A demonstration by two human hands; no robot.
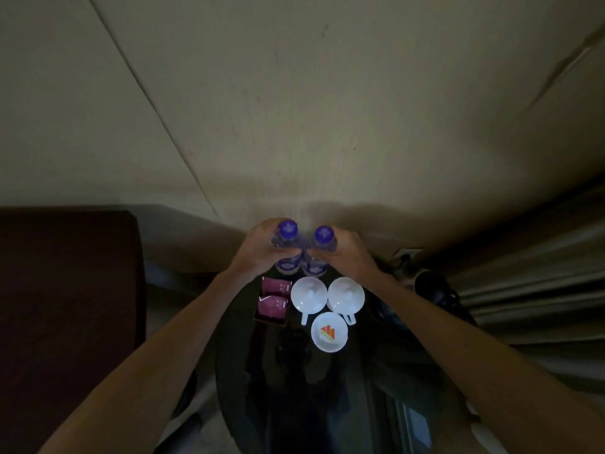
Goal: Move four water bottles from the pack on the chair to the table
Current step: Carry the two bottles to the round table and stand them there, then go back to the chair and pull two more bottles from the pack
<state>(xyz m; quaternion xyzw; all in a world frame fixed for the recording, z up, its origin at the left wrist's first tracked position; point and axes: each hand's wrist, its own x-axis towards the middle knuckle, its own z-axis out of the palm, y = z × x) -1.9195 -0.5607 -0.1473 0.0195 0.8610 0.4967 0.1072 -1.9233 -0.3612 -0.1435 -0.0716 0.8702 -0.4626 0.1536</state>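
Note:
Two clear water bottles with blue caps stand side by side at the far edge of the dark round table (248,371). My left hand (258,249) is wrapped around the left bottle (288,232). My right hand (348,252) grips the right bottle (324,237). Just in front of them two more bottles (288,265) (314,267) stand on the table, partly hidden by my fingers. The pack and the chair seat are out of view.
Two white lidded cups (308,294) (346,295) and a white dish with an orange logo (329,330) sit near the bottles. A box of maroon sachets (274,301) lies to their left. A dark red armchair (65,306) stands left, curtains (540,290) right.

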